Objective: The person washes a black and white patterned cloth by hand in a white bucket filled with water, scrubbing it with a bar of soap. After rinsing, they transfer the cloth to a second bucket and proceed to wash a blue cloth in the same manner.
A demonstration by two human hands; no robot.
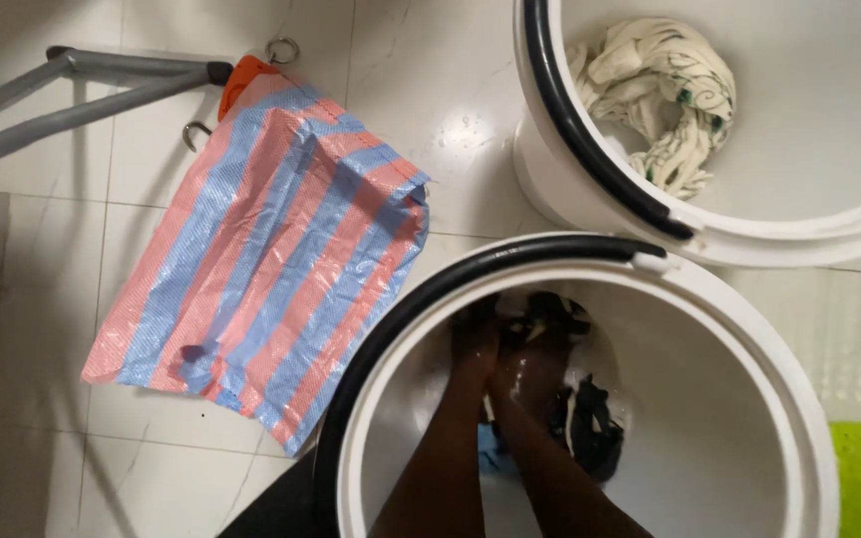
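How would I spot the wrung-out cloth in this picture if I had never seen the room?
Start from the two big white buckets on the tiled floor. Take the far bucket, not the near bucket where both hands are plunged in. The twisted cloth lies inside it by the black handle, cream-white with small green marks, unlike the dark garments below.

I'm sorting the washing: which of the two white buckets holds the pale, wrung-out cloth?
The far bucket, top right. Its twisted cream cloth lies untouched, while the near bucket holds dark garments and both hands.
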